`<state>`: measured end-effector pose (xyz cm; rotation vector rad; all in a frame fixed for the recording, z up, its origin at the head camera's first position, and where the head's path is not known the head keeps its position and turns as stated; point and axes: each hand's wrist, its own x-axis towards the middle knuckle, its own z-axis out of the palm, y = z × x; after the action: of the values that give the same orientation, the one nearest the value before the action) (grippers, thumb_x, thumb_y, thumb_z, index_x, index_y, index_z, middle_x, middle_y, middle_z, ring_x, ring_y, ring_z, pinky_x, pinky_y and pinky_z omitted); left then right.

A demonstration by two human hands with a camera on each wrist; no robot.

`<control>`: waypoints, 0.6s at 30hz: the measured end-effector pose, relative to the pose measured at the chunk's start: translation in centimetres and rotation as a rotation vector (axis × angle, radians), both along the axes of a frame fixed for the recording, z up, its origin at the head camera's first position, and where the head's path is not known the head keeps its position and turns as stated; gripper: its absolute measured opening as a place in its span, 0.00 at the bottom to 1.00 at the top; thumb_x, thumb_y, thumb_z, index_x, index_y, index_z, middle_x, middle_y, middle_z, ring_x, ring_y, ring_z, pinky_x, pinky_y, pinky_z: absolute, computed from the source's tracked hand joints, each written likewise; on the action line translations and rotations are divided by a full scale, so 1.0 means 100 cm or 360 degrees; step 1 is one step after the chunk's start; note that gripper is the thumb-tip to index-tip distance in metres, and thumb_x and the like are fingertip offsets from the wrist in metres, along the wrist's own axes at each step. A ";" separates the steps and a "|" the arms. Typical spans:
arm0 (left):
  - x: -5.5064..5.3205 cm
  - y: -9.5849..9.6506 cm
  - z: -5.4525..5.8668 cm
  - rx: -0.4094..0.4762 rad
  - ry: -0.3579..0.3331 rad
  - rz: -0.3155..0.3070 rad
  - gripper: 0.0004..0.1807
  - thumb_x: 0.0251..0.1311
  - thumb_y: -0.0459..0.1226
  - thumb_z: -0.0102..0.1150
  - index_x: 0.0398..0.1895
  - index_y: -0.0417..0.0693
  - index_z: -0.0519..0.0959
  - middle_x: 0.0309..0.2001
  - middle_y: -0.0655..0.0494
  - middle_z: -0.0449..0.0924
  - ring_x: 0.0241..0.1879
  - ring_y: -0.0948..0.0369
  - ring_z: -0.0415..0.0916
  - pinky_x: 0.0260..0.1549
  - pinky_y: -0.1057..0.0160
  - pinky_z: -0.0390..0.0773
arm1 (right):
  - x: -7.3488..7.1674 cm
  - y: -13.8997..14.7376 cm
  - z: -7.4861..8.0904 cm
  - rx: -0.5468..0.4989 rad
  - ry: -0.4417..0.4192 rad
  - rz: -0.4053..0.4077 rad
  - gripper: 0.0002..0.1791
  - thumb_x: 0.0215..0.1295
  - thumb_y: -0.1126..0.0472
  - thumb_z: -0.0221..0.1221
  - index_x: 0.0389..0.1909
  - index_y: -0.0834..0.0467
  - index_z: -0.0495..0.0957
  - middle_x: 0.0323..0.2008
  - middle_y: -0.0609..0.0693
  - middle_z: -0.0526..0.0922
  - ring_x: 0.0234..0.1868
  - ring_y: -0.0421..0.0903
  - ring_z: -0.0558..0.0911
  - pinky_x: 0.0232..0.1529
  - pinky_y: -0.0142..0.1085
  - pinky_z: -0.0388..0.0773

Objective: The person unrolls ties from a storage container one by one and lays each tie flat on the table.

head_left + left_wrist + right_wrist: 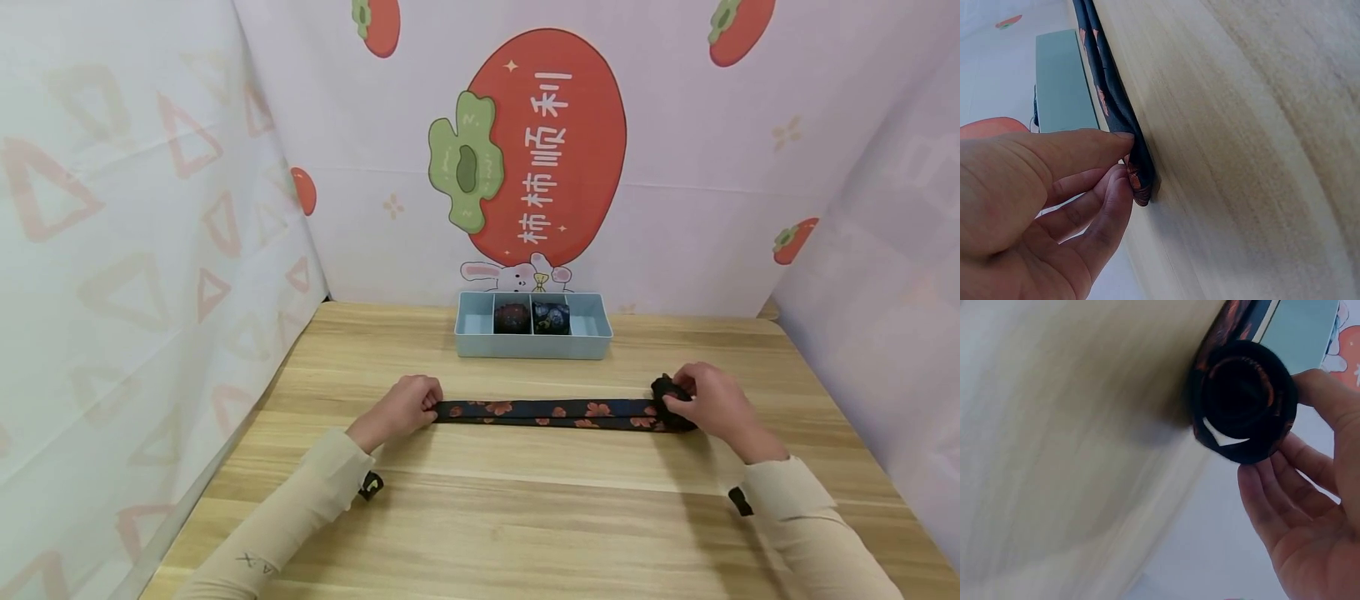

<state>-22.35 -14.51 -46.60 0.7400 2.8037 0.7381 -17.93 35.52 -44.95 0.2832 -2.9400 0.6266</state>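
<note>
A dark necktie point(555, 412) with orange flowers lies stretched across the table, folded lengthwise. Its left end is pinched between the thumb and fingers of my left hand point(403, 407), close to the tabletop in the left wrist view. At the other end the tie is wound into a roll point(673, 404), which my right hand point(716, 403) grips between thumb and fingers. The right wrist view shows the roll's spiral end point(1241, 400), with a small gap between its outer layers.
Behind the tie stands a light blue divided box point(532, 346). Its middle compartments hold a dark red roll point(512, 318) and a navy patterned roll point(551, 317); the outer compartments show bare floors. A printed cloth point(675, 233) hangs behind the wooden table point(480, 517).
</note>
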 end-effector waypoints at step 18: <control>0.000 0.000 0.003 -0.0018 -0.0021 -0.0013 0.08 0.59 0.24 0.72 0.40 0.37 0.84 0.37 0.49 0.85 0.37 0.62 0.79 0.41 0.61 0.84 | -0.008 -0.011 0.004 0.0126 0.0045 0.0096 0.14 0.59 0.62 0.75 0.37 0.67 0.83 0.32 0.56 0.82 0.31 0.47 0.79 0.34 0.45 0.81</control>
<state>-22.31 -14.46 -46.26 0.7417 2.7893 0.7223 -18.74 34.46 -44.54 0.3864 -2.9431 0.5101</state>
